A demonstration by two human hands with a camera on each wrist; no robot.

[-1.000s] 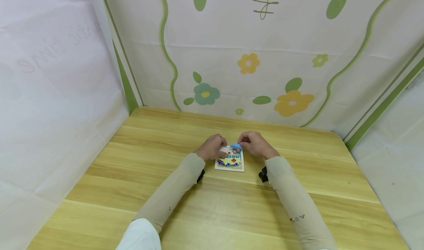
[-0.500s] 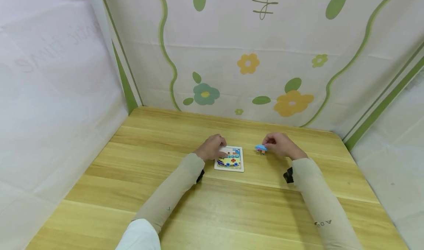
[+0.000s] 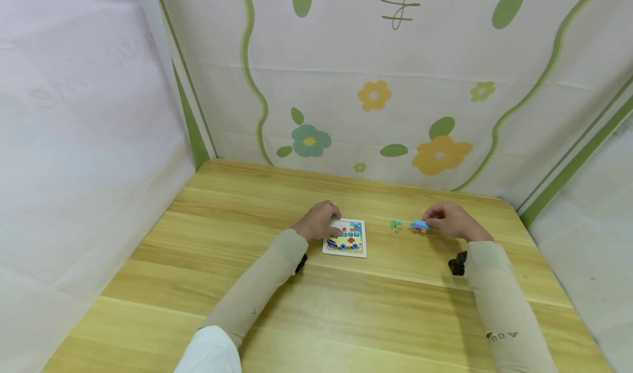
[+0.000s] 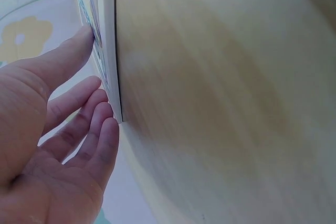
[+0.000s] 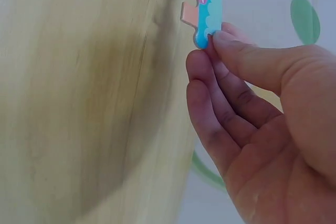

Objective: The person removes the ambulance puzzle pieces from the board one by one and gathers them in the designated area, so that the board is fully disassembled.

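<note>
Farther right than before, the right hand (image 3: 452, 219) pinches a blue jigsaw piece (image 3: 420, 225) by its right end; a green jigsaw piece (image 3: 394, 225) now shows on the surface (image 3: 316, 312) between it and the puzzle board (image 3: 365, 239). The left hand (image 3: 318, 221) rests spread there, thumb on its face. The blue piece lies left of the right grip, long axis roughly sideways, free end pointing boardward, orange tabs toward the person.

Right hand (image 5: 278, 145) pinches a jigsaw piece (image 5: 210, 11) between thumb and fingers; piece projects past the fingertips, blue with pink, purple and pale orange areas. Wooden tabletop (image 5: 58, 129), bearing a soft shadow (image 5: 139, 103), lies beside the fingers; white cloth (image 5: 257, 3) with green leaf print (image 5: 305, 19) behind the thumb.
</note>
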